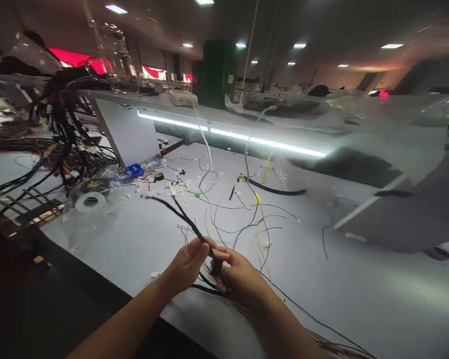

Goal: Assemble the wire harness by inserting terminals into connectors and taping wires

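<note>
A black wrapped cable bundle (189,222) runs up and left from my hands and splits into two branches with small pale ends. My left hand (189,264) pinches the bundle near its middle. Just to the right, my right hand (241,276) is closed around the bundle and a small black roll of tape (216,267). The fingertips of both hands nearly meet at the cable. More black cable branches (207,288) pass below the hands, partly hidden by the right hand.
Loose thin wires and white connectors (177,187) lie on the white table (134,239). At left are a clear plastic bag with a white roll (90,201), a pronged rack (37,209) and dark harnesses (63,119). A lit tube (228,133) hangs under the shelf.
</note>
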Motion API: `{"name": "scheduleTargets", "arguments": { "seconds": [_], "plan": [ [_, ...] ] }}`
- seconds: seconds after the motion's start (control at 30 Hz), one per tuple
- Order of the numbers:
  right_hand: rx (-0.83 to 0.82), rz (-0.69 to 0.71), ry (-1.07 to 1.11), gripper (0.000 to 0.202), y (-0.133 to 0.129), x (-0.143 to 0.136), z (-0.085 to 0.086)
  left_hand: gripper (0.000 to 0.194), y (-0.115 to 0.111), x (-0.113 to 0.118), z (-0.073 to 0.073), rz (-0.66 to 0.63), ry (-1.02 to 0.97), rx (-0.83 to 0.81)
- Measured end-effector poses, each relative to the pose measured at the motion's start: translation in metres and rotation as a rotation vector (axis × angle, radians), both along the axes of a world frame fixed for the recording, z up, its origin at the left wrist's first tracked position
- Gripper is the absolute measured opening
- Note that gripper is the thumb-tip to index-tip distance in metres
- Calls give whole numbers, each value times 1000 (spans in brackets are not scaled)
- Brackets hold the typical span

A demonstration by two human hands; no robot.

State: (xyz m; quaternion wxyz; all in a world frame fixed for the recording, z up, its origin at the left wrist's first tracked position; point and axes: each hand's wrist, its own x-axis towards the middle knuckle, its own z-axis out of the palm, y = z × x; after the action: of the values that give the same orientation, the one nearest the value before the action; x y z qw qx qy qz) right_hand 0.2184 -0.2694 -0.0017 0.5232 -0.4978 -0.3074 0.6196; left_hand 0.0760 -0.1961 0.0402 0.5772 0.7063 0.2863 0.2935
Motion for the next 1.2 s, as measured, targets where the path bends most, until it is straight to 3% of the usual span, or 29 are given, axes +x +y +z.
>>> {"name": "scheduleTargets", "arguments": {
  "seconds": [0.1, 0.2, 0.33, 0.4, 0.5, 0.6, 0.67, 0.73, 0.83, 0.9, 1.0, 1.1, 1.13, 1.2],
  "plan": [
    [33, -28, -48, 33, -5, 3, -1, 34, 12, 14, 13, -175, 146, 251],
    [284, -172, -287, 36, -17, 3, -6, 30, 18, 24, 19, -121, 215, 338],
    [645, -297, -814, 39, -21, -6, -16, 34, 10, 24, 11, 131, 183, 85],
    [711, -342, -893, 37, -18, -10, -21, 39, 2, 19, 4, 149, 174, -126],
    [706, -305, -786, 27, -18, -9, -24, 42, -9, 11, -5, 41, 190, -391],
    [444, -230, -333, 13, -23, -1, -23, 40, -16, 2, -11, 60, 175, -407],
    [193, -166, 49, 21, -22, 6, -22, 37, -17, -1, -10, 55, 186, -316],
    [24, -38, 238, 33, -15, 11, -19, 33, -13, -1, -6, -49, 211, -148],
    [-49, 137, 191, 32, -4, 14, -14, 28, -1, 9, 5, -324, 241, 256],
    [-10, 107, 98, 26, -5, 15, -12, 30, 7, 18, 11, -404, 302, 507],
    [250, -121, -197, 32, -19, 13, -11, 36, 10, 28, 14, -284, 406, 627],
    [610, -282, -631, 41, -34, 6, -14, 37, 1, 27, 9, -106, 423, 451],
    [667, -303, -709, 38, -37, 5, -15, 37, -3, 25, 6, -47, 412, 368],
    [636, -328, -667, 25, -41, 5, -19, 37, -10, 18, -1, 57, 350, 209]
  ]
}}
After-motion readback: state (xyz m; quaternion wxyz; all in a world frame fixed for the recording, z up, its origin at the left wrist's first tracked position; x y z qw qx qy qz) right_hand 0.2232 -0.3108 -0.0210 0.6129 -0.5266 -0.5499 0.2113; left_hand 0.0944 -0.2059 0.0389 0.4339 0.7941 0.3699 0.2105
